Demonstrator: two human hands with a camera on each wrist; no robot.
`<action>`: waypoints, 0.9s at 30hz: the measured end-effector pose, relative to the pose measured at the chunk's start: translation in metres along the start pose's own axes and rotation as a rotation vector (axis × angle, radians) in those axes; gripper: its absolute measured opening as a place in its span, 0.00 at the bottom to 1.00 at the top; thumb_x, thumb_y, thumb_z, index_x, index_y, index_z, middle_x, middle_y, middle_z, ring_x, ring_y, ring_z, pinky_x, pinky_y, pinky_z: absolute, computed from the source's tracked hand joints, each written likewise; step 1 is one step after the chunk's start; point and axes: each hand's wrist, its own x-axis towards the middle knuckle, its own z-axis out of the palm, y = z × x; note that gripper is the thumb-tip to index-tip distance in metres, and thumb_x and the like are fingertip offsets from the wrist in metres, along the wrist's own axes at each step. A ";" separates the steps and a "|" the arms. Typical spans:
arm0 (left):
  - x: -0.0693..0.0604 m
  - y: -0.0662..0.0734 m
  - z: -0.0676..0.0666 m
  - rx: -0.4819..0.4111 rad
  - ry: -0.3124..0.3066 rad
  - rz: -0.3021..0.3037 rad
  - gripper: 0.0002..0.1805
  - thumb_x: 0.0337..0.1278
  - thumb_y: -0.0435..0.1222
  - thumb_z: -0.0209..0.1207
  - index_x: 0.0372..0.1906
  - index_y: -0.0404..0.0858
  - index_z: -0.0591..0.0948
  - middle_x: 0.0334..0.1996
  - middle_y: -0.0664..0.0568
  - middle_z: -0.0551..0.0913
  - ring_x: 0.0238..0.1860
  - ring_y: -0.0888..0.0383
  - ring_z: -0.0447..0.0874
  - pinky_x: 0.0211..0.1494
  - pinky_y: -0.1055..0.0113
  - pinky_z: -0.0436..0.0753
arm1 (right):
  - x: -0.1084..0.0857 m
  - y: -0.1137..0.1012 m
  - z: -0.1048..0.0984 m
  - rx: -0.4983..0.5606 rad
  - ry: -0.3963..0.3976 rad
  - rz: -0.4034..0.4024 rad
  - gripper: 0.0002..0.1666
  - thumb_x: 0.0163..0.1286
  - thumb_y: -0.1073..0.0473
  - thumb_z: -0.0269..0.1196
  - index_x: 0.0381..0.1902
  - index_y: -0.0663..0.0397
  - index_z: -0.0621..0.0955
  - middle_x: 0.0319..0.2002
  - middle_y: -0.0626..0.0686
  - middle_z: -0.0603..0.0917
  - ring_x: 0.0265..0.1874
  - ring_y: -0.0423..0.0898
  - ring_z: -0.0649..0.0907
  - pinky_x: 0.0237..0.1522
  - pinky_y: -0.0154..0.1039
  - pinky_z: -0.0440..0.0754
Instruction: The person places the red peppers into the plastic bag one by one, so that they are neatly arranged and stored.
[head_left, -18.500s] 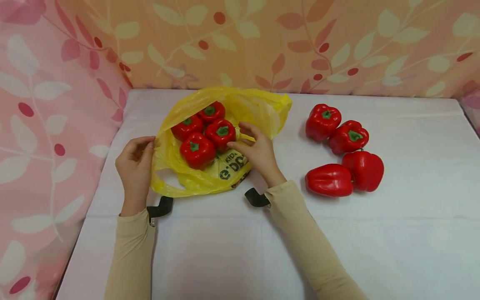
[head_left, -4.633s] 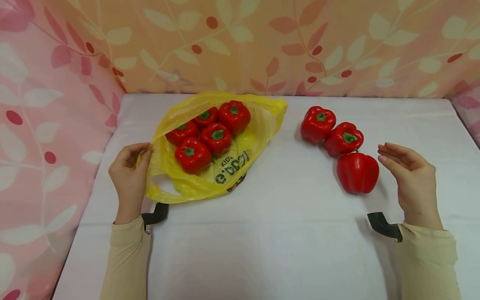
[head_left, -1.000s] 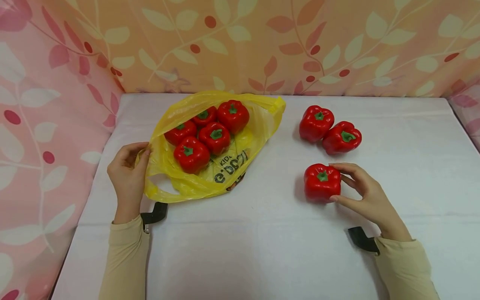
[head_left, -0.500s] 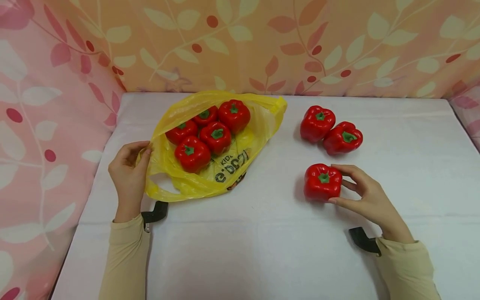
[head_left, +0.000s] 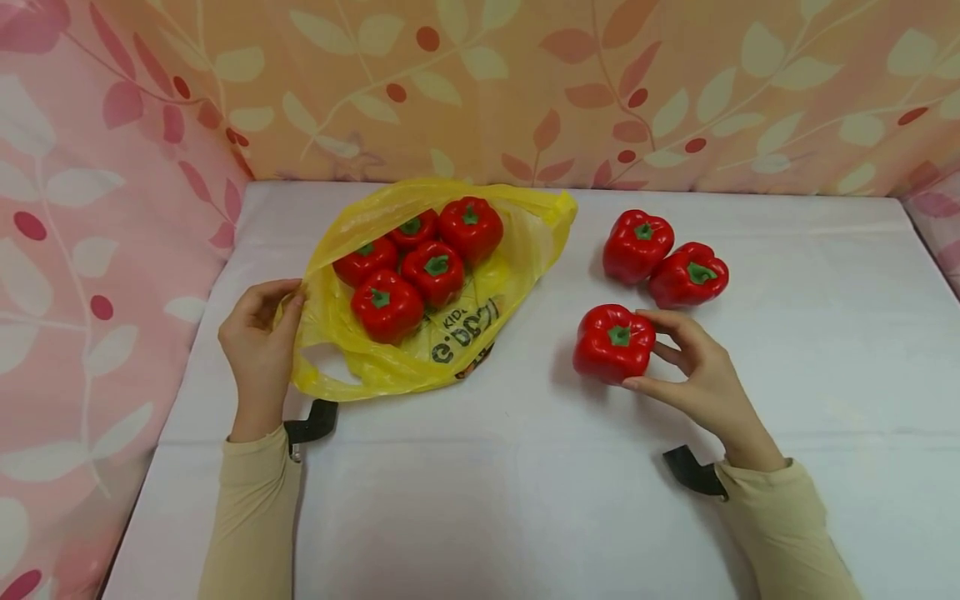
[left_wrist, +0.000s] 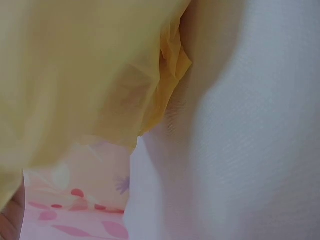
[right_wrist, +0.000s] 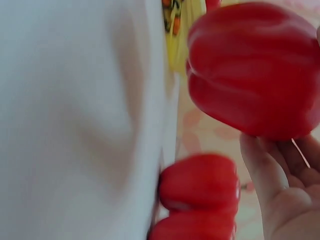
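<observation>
Pepper (head_left: 609, 358) in fingertip pinch of right hand (head_left: 693, 379), above table (head_left: 480, 508), right of bag (head_left: 397, 379) pinched at left edge by left hand (head_left: 261, 329). Possible drop from shallow hold; possible bag sag from slackened left pinch.

Left grip (head_left: 258, 346) pinched at nine o'clock, right grip (head_left: 705, 383) curved just past three.
Left forearm (head_left: 251, 517) points toward twelve; right forearm (head_left: 783, 529) slants toward eleven, thumb and fingers parted.

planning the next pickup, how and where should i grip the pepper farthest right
Probably pinch the farthest-right pepper by its rounded near and far sides, coming from the right: that side is open, while the neighbouring pepper crowds its left.
</observation>
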 end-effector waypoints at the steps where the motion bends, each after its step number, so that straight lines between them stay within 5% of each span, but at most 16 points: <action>1: 0.000 0.000 0.000 0.003 0.000 -0.002 0.09 0.51 0.20 0.61 0.39 0.29 0.84 0.36 0.48 0.84 0.39 0.62 0.83 0.50 0.72 0.79 | 0.002 -0.002 0.003 0.015 0.006 -0.004 0.43 0.45 0.77 0.71 0.61 0.63 0.70 0.56 0.48 0.73 0.56 0.42 0.71 0.47 0.26 0.77; 20: 0.000 0.001 0.000 0.004 0.003 -0.005 0.08 0.51 0.20 0.61 0.38 0.29 0.84 0.35 0.49 0.84 0.39 0.62 0.83 0.50 0.73 0.79 | 0.046 -0.038 0.093 0.284 -0.011 -0.118 0.42 0.48 0.74 0.72 0.61 0.64 0.68 0.57 0.53 0.73 0.56 0.48 0.72 0.53 0.43 0.78; 27: 0.001 0.001 0.002 -0.036 0.000 -0.004 0.10 0.50 0.19 0.61 0.37 0.30 0.84 0.35 0.47 0.84 0.38 0.62 0.83 0.50 0.73 0.79 | 0.062 -0.039 0.126 0.443 -0.002 -0.052 0.42 0.49 0.75 0.71 0.62 0.65 0.66 0.57 0.54 0.72 0.56 0.48 0.72 0.58 0.41 0.74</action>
